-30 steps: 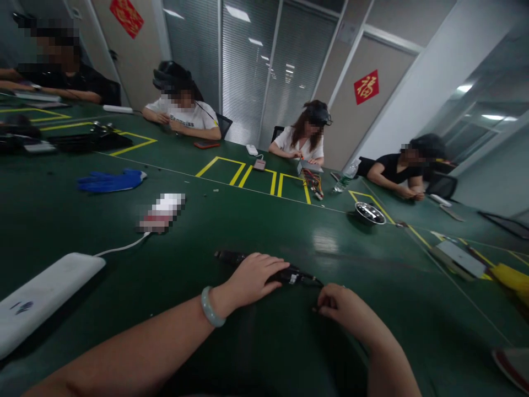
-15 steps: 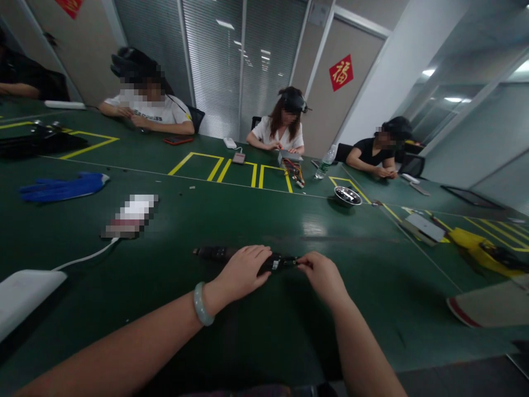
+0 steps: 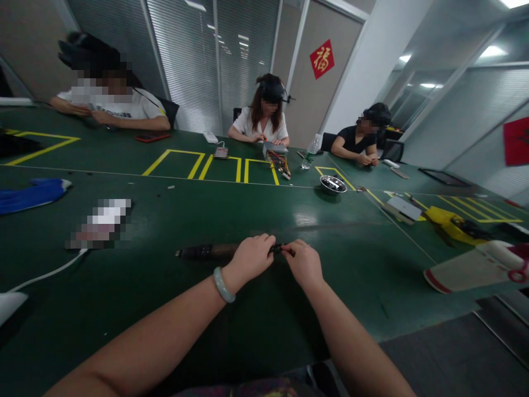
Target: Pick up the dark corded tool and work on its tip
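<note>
A long, dark, cylindrical tool that looks like an electric screwdriver (image 3: 219, 252) lies crosswise on the green table in front of me, its narrow tip pointing left. My left hand (image 3: 253, 256), with a pale bangle on the wrist, is wrapped over the tool close to its right end and covers that part of the body. The thumb and fingers of my right hand (image 3: 303, 262) pinch at the thin black right end of the tool. What exactly sits between those fingertips is too small to make out.
A phone (image 3: 101, 223) on a white cable and a blue glove (image 3: 35, 194) lie to the left. A metal bowl (image 3: 333, 185) and a water bottle (image 3: 311, 153) stand beyond my hands. At right lies a large cup (image 3: 467, 267). Several people sit across the table (image 3: 198, 209).
My left hand has shifted right along the tool, closer to my right hand. The right hand still pinches at the tool's end. The whole view has swung to the right.
</note>
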The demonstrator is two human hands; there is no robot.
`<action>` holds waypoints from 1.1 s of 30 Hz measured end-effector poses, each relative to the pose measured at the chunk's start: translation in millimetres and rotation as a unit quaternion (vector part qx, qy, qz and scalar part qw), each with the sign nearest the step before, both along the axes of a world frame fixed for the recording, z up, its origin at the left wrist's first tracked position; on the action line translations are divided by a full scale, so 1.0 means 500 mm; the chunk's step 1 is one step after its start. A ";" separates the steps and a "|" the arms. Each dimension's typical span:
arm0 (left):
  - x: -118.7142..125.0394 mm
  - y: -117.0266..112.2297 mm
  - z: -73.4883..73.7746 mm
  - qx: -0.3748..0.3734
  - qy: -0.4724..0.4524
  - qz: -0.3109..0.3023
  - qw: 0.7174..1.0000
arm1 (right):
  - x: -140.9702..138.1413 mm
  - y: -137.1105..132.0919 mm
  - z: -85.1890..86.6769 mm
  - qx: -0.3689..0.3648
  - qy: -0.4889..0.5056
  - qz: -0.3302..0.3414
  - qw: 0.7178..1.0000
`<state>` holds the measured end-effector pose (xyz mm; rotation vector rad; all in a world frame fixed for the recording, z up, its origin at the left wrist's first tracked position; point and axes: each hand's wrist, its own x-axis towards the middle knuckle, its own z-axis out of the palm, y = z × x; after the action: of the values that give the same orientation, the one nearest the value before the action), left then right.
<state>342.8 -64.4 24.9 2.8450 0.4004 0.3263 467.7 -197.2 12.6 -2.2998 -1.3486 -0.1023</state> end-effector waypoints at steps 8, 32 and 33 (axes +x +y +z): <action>0.005 0.001 -0.005 0.000 -0.022 -0.013 1.000 | 0.003 0.001 -0.001 -0.014 -0.016 -0.003 1.000; 0.012 0.016 -0.023 -0.020 -0.035 -0.012 0.999 | 0.009 0.024 -0.023 -0.016 -0.099 0.066 0.993; 0.012 0.016 -0.024 -0.021 -0.036 -0.013 0.999 | 0.012 0.026 -0.023 -0.025 -0.105 0.074 0.991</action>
<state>348.6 -56.4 12.8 2.7852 0.3528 0.4090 473.8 -184.3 1.1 -2.2725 -1.6386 -0.2709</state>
